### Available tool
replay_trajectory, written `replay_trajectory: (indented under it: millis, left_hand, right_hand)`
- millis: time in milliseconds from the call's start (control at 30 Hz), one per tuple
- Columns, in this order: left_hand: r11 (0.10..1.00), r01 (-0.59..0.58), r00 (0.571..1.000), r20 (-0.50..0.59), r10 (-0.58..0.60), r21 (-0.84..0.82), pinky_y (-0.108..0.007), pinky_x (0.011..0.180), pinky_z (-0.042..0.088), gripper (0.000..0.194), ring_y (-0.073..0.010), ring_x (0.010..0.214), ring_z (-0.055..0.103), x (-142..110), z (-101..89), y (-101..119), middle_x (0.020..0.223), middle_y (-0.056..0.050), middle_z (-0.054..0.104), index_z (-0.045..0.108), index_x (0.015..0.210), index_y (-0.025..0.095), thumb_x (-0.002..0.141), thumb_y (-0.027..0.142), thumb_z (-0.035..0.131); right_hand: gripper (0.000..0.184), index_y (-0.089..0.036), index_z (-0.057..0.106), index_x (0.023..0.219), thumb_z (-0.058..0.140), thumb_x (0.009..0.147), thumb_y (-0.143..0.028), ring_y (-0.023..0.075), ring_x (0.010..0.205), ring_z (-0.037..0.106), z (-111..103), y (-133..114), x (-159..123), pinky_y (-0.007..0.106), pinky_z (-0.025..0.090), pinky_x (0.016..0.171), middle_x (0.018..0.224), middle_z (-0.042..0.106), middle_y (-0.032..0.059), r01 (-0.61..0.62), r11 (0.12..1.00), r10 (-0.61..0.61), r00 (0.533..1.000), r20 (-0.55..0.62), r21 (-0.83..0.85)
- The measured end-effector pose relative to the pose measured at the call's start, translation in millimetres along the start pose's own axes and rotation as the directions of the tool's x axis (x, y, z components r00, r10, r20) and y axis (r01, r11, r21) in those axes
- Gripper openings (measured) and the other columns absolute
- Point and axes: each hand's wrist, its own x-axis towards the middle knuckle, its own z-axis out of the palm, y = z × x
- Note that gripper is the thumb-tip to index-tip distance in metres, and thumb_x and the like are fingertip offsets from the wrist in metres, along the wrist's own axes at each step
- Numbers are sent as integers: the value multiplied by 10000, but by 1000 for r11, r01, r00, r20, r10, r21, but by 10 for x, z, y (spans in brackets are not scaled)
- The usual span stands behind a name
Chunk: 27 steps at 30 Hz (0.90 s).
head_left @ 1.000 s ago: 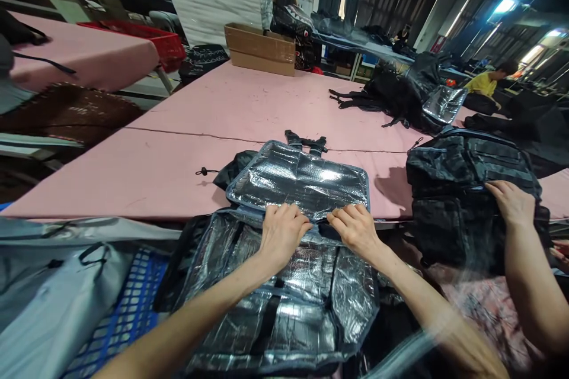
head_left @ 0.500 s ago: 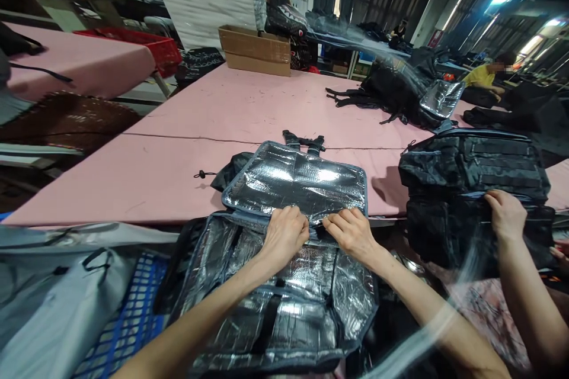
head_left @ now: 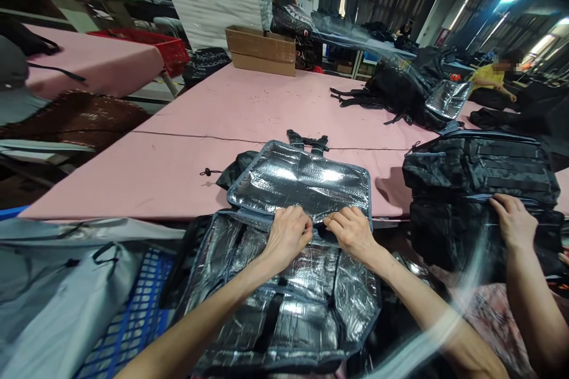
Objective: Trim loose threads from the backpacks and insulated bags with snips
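Observation:
An opened cooler bag with silver foil lining (head_left: 284, 302) hangs over the near edge of the pink table (head_left: 249, 106), its foil lid flap (head_left: 302, 180) lying flat on the tabletop. My left hand (head_left: 288, 234) and my right hand (head_left: 351, 231) sit side by side at the hinge between lid and body, fingers curled and pinching the near edge of the flap. Black straps (head_left: 306, 141) stick out beyond the lid.
A co-worker's hand (head_left: 515, 222) rests on a black backpack (head_left: 480, 183) at the right. More black bags (head_left: 409, 95) and a cardboard box (head_left: 260, 50) lie farther back. A blue plastic crate with grey fabric (head_left: 89, 302) is at lower left. A person in yellow sits far right.
My hands stay at the flap's edge, fingers slightly more curled. The co-worker's hand has slid lower on the black backpack. The view shifted slightly.

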Motion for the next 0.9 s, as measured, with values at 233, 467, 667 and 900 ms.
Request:
replay_trajectory:
  millis: [233, 467, 667, 900]
  left_hand:
    - [1000, 3, 1000, -14, -3, -4, -314, 702, 300, 142, -166, 753, 465, 22, 31, 9, 742, -23, 540, 567, 702, 170, 793, 132, 464]
    - [957, -142, 958, 209, 198, -254, -302, 789, 324, 284, -118, 684, 485, -231, -320, -44, 679, 21, 573, 613, 649, 195, 865, 252, 439]
    - [988, 131, 991, -26, -129, 80, -279, 654, 345, 236, -160, 752, 504, -183, -345, -122, 810, -33, 598, 646, 860, 187, 881, 313, 447]
    - [955, 165, 975, 108, -196, 247, -272, 544, 299, 208, -193, 786, 526, -2, -169, 70, 822, -51, 588, 621, 786, 175, 868, 265, 453]
  right_hand:
    - [162, -167, 599, 876, 442, 914, -183, 144, 699, 429, 1, 14, 25, 300, 255, 626, 779, 622, 22, 18, 1000, -18, 1000, 1, -1]
    - [144, -166, 599, 886, 456, 905, -166, 142, 705, 443, -36, 20, -12, 303, 262, 622, 813, 638, 23, -8, 1000, 7, 1000, -27, -28]
    - [162, -162, 588, 932, 432, 908, -127, 134, 713, 462, -45, -30, 60, 297, 280, 624, 880, 645, 33, 52, 995, -55, 997, -45, -80]
    - [177, -163, 589, 947, 418, 913, -133, 142, 709, 467, -36, -53, 124, 300, 287, 626, 873, 641, 37, 66, 991, -68, 998, -16, -116]
